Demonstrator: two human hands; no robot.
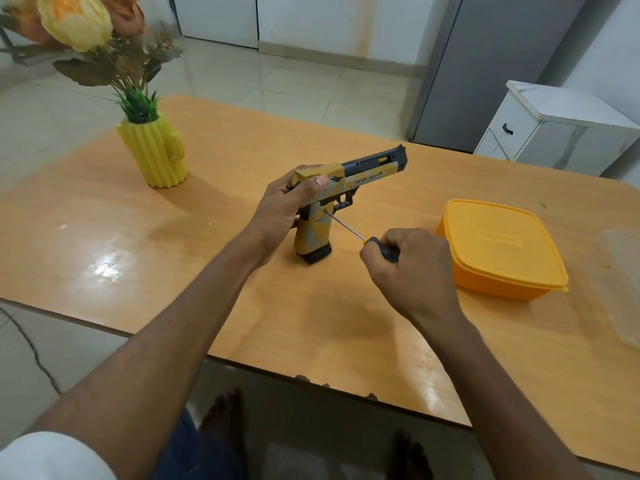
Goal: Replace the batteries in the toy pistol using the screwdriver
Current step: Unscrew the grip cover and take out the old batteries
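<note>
The yellow, grey and black toy pistol (349, 188) stands upright on its grip base on the wooden table (173, 244), barrel pointing right and away. My left hand (287, 206) grips the rear of its slide and the back of the grip. My right hand (408, 268) holds the black and yellow handle of a screwdriver (346, 226). The metal shaft slants up to the left, and its tip touches the upper part of the pistol grip, just behind the trigger.
An orange lidded plastic box (498, 247) sits to the right of my right hand. A clear plastic lid (623, 285) lies at the table's right edge. A yellow ribbed vase (156, 154) with artificial flowers stands at the back left. A white cabinet (554, 126) stands beyond the table.
</note>
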